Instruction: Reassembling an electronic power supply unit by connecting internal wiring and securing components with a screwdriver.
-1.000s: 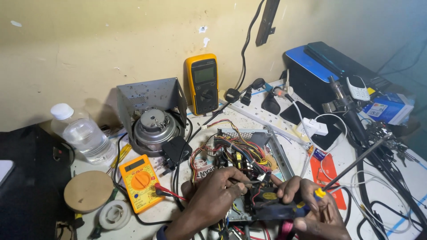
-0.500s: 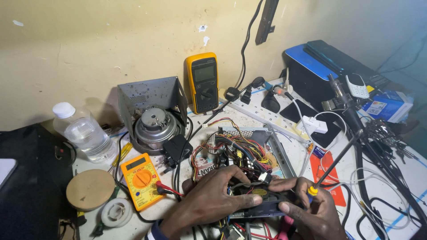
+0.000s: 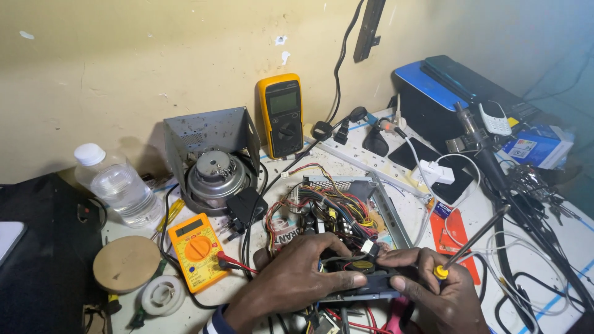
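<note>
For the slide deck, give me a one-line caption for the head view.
Both hands, left hand and right hand, grip a black fan at an open power supply; the right also holds a screwdriver.

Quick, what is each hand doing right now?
Left hand: fingers closed on the black fan.
Right hand: fingers closed on the screwdriver, also touching the fan.

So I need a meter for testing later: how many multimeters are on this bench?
2. A larger yellow multimeter leans upright against the wall. A smaller orange multimeter lies flat on the table, left of the left hand. The clutter may hide others.
</note>
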